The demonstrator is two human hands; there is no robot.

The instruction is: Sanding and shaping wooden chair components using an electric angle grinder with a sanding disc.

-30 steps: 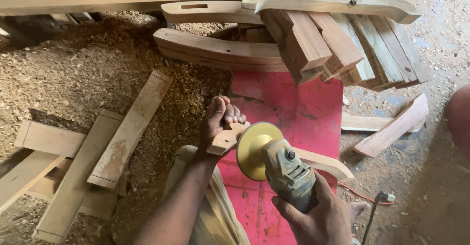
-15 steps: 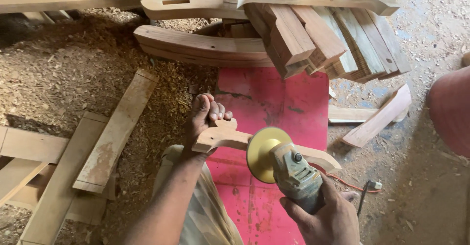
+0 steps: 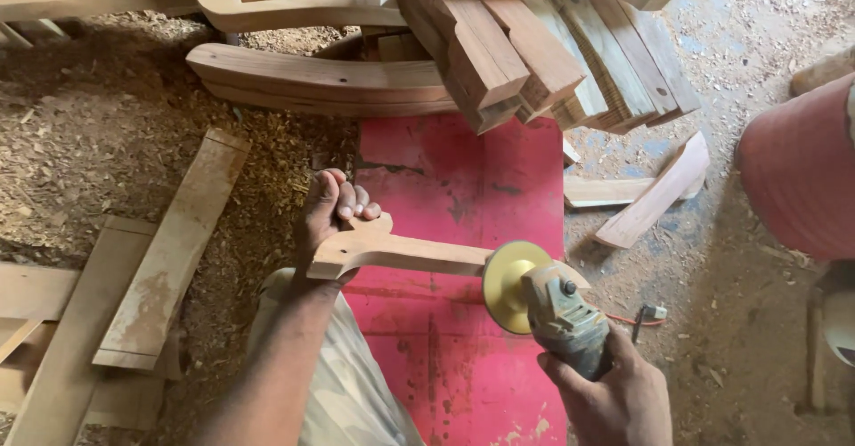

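While the left hand (image 3: 331, 219) grips one end of a curved, pale-brown shaped wooden piece (image 3: 392, 252), fingers wrapped over its top edge, the right hand (image 3: 614, 397) is clenched round a grey-green angle grinder w/ yellow sanding disc (image 3: 543, 303). Disc sits against the piece's far end. Piece is held level above a red flat board (image 3: 463, 196), approx. over its middle. Stack of reddish sawn timber blocks (image 3: 543, 54) lies beyond; sawdust-strewn floor (image 3: 98, 143) w/ loose planks (image 3: 169, 250) to the left.
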